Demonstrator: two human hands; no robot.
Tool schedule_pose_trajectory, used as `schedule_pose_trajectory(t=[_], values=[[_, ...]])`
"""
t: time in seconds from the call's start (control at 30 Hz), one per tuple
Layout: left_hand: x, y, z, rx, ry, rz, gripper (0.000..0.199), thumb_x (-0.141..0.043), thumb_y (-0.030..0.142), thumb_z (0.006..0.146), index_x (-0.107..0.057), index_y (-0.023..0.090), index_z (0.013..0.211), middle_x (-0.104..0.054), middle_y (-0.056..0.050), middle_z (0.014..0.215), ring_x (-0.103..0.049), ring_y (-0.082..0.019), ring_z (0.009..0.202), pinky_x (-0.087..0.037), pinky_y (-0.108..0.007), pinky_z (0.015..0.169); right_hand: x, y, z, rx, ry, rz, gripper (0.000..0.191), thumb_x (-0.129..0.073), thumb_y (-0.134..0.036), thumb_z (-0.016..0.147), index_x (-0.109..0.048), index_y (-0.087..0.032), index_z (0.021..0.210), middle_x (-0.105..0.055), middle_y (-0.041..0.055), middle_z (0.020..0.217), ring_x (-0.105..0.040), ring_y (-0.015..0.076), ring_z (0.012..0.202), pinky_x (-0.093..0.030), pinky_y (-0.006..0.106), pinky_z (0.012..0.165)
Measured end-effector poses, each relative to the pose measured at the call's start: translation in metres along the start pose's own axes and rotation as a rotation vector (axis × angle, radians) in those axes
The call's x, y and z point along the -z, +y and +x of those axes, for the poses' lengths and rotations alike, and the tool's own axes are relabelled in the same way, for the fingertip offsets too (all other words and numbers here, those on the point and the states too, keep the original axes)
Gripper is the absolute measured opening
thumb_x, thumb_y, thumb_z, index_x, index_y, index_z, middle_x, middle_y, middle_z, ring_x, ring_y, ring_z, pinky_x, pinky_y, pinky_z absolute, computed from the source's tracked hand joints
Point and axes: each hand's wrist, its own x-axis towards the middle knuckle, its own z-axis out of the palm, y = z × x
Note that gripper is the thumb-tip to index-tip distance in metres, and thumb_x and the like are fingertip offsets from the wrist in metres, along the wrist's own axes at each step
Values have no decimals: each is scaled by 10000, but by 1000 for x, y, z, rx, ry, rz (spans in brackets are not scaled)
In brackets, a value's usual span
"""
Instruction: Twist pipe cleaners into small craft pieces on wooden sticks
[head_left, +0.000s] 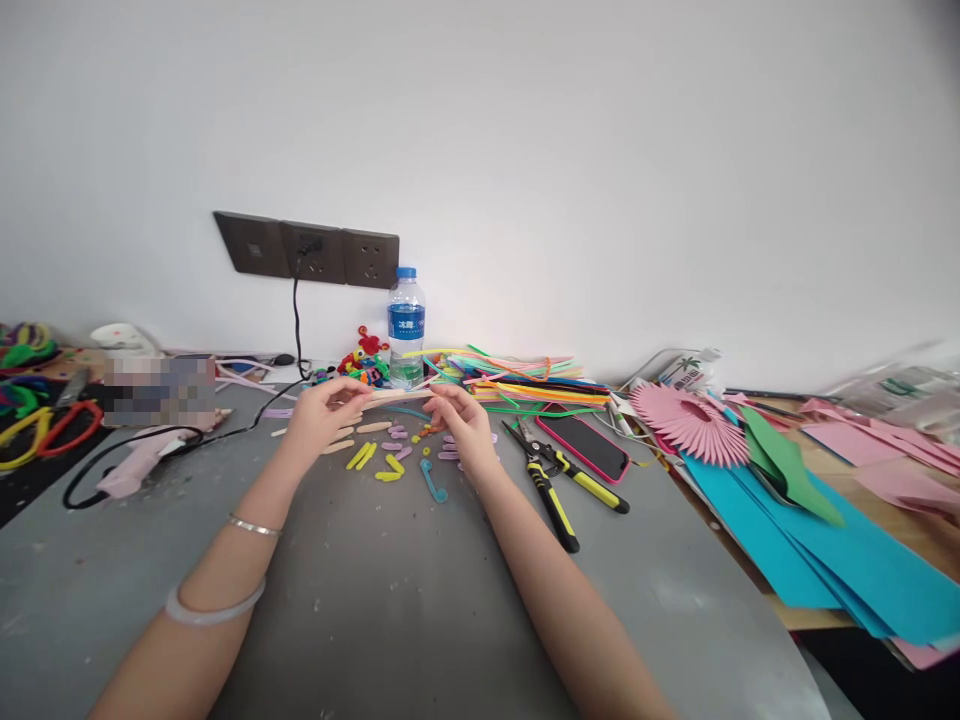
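Note:
Between my hands a pale peach pipe cleaner [397, 397] stretches level above the table. My left hand [326, 415] pinches its left end, and the right end is between the fingertips of my right hand [463, 425]. Below them lie bent pipe cleaner pieces: peach ones [374, 427] near my left hand, yellow ones [390, 467], purple ones [396, 440] and a blue one with curled ends [433, 482]. Yellow-and-black wire pliers [555, 480] rest with handles apart, right of my right hand.
A water bottle [406, 330] stands by the wall beside a pile of coloured pipe cleaners [525, 375]. A phone [585, 445] lies right of the pliers. A pink corded glue gun [135, 465] and scissors [71, 425] are left. Blue paper [840, 550] covers the right side.

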Motion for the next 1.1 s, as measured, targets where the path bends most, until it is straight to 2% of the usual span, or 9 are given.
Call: schedule_pose_trajectory(t=[0.1,0.17,0.37,0.47,0.63,0.77,0.87,1.0,1.1], values=[[12,-7,3,128,2,130,346,-691,505,710,-739,178,812,-668,-18,624,-565,-163,543,-419,-251,512,2,1,2,23,34,23,379,-714,-489,765,-664,-207,1014,-685,7,785,-538,104,570,-428,236,550],[13,-12,4,161,-33,221,357,-679,522,709,-751,183,796,-658,-16,589,-558,-170,524,-398,-259,506,1,1,2,26,34,35,381,-705,-491,770,-656,-203,1014,-675,7,781,-532,102,565,-419,236,544],[0,-21,3,162,-33,469,312,-654,499,729,-767,209,751,-715,-57,676,-623,-232,640,-387,-287,567,-1,0,1,12,17,41,355,-687,-475,779,-641,-208,1008,-664,6,787,-522,104,562,-408,242,539],[1,-25,4,154,-48,557,296,-646,481,734,-779,219,761,-737,-72,743,-637,-251,704,-390,-294,590,-1,1,0,9,9,50,340,-691,-458,779,-641,-206,1002,-662,3,784,-523,101,561,-400,240,539],[27,-24,6,194,-102,532,364,-611,556,749,-777,235,786,-763,-59,809,-642,-240,746,-401,-282,621,0,1,0,17,20,54,332,-686,-449,785,-644,-207,1007,-665,5,782,-532,106,564,-405,246,546],[47,-22,5,321,-242,602,421,-619,619,712,-755,220,702,-683,-32,581,-569,-207,569,-348,-278,545,-1,1,0,20,19,58,331,-690,-446,784,-645,-206,1007,-664,5,774,-531,104,562,-402,246,548],[48,-25,4,385,-340,664,363,-673,581,664,-747,226,690,-646,-11,540,-546,-188,532,-327,-268,525,-1,1,0,8,16,49,328,-691,-444,783,-643,-209,1007,-664,5,777,-529,104,559,-398,245,545],[45,-31,2,348,-333,727,232,-710,463,625,-706,232,636,-656,0,617,-567,-175,576,-313,-251,514,0,1,0,19,17,33,328,-683,-444,789,-637,-211,1015,-661,3,780,-527,106,563,-408,246,548],[48,-26,2,283,-328,657,273,-687,482,657,-672,217,595,-603,2,573,-524,-164,535,-308,-252,494,0,1,-1,23,10,5,332,-688,-451,791,-635,-214,1017,-659,4,782,-522,106,564,-418,246,549]])
